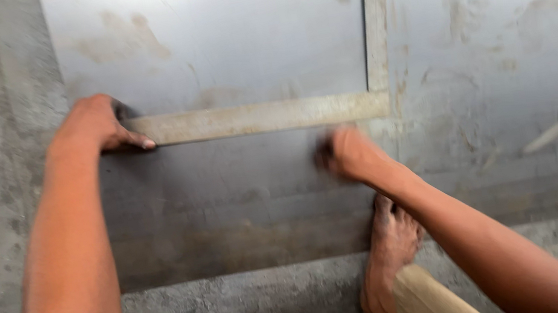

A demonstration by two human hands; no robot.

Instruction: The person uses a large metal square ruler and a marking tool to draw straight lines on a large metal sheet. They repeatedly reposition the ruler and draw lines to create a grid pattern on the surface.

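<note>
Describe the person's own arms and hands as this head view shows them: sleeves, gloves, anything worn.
Both arms are bare to the frame's edge: no sleeves, gloves, watch or rings visible. The left hand is sharp, with short nails showing. The right hand is motion-blurred, so finer details cannot be told.

No packages, labels, signs or screens in view

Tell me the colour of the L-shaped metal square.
Dull yellowish-grey L-shaped metal square, seen in the head view.
</note>
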